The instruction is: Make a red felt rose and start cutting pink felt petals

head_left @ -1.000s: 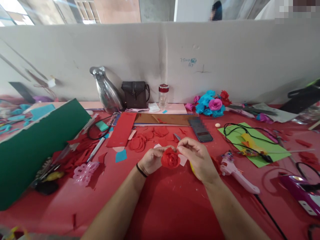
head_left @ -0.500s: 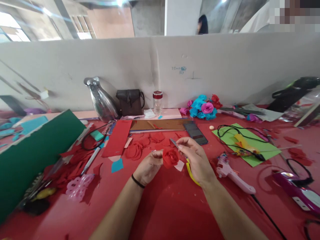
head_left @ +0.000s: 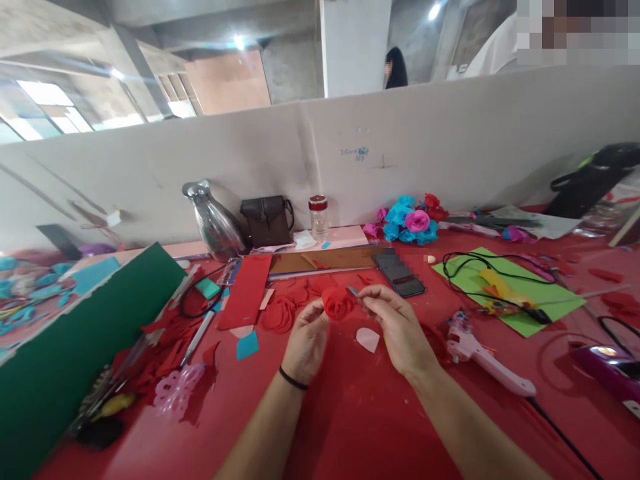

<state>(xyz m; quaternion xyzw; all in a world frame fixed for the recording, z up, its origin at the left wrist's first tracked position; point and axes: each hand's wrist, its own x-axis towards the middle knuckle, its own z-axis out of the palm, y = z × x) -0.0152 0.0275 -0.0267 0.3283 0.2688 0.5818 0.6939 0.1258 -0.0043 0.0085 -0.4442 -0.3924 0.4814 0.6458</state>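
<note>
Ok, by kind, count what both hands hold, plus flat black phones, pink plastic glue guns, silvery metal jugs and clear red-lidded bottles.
Round red layered flower, in the left hand: 1
Grey-tipped tool, in the right hand: 1
Flat black phone: 1
Pink plastic glue gun: 1
Silvery metal jug: 1
Clear red-lidded bottle: 1
Total: 6

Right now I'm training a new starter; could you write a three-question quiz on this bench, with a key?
1. What does the left hand hold?
A) phone
B) red flower
C) pen
2. True or false: the bag stands between the flask and the jar.
3. Fill in: the glue gun lies nearer the ____ hand.
Key: 1. B; 2. true; 3. right hand.
</note>
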